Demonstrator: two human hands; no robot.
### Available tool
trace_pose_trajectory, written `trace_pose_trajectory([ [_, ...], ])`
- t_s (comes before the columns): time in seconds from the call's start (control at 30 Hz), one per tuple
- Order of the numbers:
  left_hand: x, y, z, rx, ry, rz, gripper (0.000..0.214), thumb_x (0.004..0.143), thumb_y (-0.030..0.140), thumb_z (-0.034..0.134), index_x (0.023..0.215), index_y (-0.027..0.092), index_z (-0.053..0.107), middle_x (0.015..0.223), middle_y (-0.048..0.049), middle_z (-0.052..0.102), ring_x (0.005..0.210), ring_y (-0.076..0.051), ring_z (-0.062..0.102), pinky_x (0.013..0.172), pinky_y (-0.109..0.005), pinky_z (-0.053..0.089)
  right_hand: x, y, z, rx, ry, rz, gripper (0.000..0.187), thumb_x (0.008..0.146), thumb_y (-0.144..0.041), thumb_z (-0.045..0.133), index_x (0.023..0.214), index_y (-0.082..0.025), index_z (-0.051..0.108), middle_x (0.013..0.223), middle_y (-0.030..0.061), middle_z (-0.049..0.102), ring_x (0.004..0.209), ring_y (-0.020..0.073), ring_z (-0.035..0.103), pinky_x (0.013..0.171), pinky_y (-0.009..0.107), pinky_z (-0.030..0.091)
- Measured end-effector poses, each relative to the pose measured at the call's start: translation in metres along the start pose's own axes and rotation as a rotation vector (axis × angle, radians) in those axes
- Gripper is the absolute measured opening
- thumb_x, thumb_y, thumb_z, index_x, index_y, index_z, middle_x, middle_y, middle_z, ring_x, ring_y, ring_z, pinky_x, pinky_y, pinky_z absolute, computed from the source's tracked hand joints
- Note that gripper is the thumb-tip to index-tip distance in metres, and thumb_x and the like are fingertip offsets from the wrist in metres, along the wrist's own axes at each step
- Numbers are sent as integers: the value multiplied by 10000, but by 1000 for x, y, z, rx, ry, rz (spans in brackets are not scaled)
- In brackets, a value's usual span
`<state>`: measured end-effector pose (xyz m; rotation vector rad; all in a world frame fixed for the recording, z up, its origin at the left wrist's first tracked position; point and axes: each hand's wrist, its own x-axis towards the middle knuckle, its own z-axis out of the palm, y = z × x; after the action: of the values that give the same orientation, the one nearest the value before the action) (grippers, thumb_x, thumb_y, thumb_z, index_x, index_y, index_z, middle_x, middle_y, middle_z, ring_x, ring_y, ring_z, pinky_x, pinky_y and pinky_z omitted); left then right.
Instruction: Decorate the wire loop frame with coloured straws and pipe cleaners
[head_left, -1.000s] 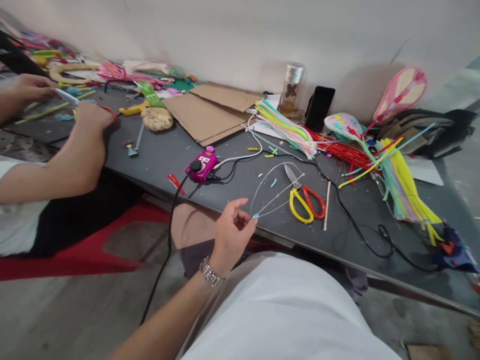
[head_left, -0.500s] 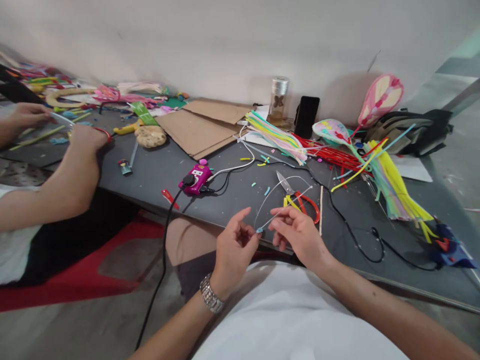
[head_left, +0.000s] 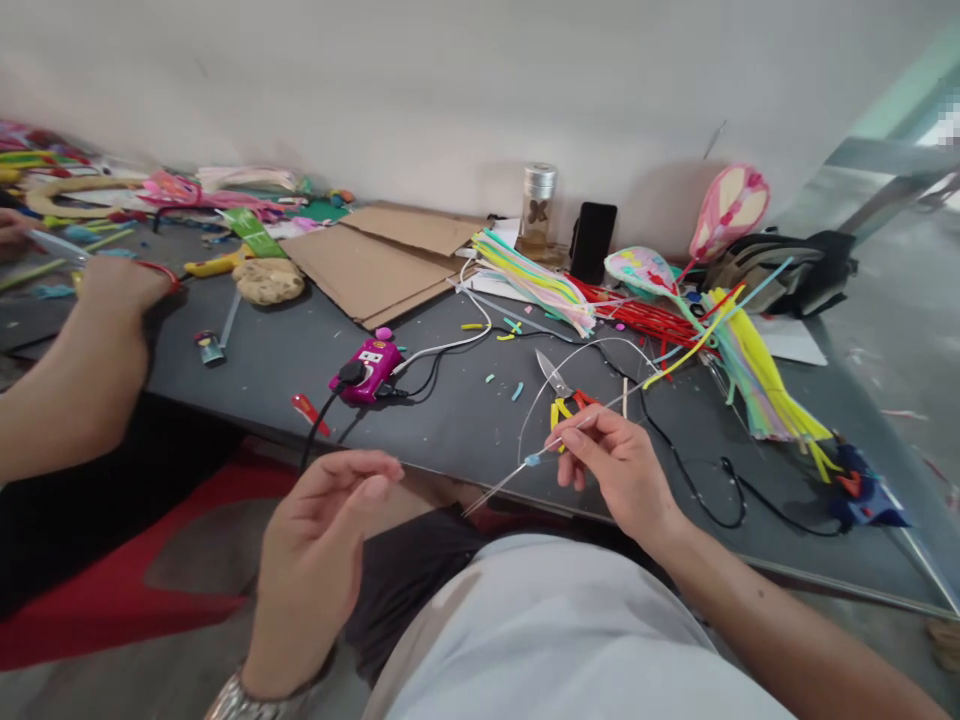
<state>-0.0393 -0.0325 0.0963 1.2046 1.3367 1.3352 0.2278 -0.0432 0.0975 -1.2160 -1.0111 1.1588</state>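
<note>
My right hand (head_left: 611, 455) pinches a thin pale wire (head_left: 495, 490) between thumb and fingers. A small light-blue piece (head_left: 532, 460) sits on the wire just left of the fingertips. From there the wire runs down-left to a free end over my lap, and a wide loop of it (head_left: 574, 350) arches above the table. My left hand (head_left: 322, 560) is apart from the wire, its fingers half curled and holding nothing. Partly hidden behind my right hand lie scissors (head_left: 553, 373) with orange handles, with something yellow beside them.
A purple power socket (head_left: 367, 370) with black cables and a red cutter (head_left: 309, 412) lie to the left. Farther back are cardboard (head_left: 375, 270), a bottle (head_left: 538, 215), a phone (head_left: 592, 243) and pipe cleaners (head_left: 772, 370). A co-worker's arm (head_left: 90, 360) reaches in at left.
My left hand has let go near the blue piece and moved left. The wire now stays in my right hand alone. The view has shifted a little to the right.
</note>
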Motion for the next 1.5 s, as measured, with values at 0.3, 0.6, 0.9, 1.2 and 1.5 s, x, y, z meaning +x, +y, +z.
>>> trace_pose_trajectory([
  [0.3, -14, 28, 9, -74, -144, 125, 144, 860, 339, 745, 761, 250, 691, 821, -36, 659, 849, -193, 620, 777, -282, 553, -1, 4, -8, 17, 31, 4, 332, 825, -505, 759, 761, -191, 671, 657, -3, 691, 479, 97, 593, 430, 220, 447],
  [0.6, -8, 14, 10, 52, -217, 62, 215, 895, 384, 714, 786, 202, 677, 827, -49, 647, 760, -180, 596, 694, -280, 540, -2, 4, -13, 3, 54, 17, 312, 837, -484, 747, 789, -185, 675, 662, 3, 695, 496, 104, 610, 444, 225, 451],
  [0.9, -4, 14, 14, -38, -219, 79, 464, 996, 372, 545, 573, 208, 446, 608, -12, 520, 603, -155, 498, 573, -282, 431, -2, 4, -13, -5, 55, 2, 289, 851, -464, 736, 802, -184, 681, 711, 16, 718, 498, 102, 613, 443, 227, 448],
  [1.2, 1, -8, 14, 180, -112, 74, 214, 906, 317, 656, 737, 198, 601, 683, 2, 602, 641, -144, 568, 637, -264, 480, -2, 6, -15, -43, 59, -58, 274, 860, -437, 751, 804, -171, 715, 618, 6, 676, 506, 110, 619, 456, 216, 449],
  [1.5, 0, -16, 44, 397, -349, 144, 275, 787, 289, 760, 1045, 207, 716, 1030, -76, 753, 917, -232, 683, 830, -337, 524, 0, 8, -5, -19, 31, -36, 290, 858, -443, 747, 802, -163, 693, 674, 10, 695, 495, 99, 616, 442, 214, 451],
])
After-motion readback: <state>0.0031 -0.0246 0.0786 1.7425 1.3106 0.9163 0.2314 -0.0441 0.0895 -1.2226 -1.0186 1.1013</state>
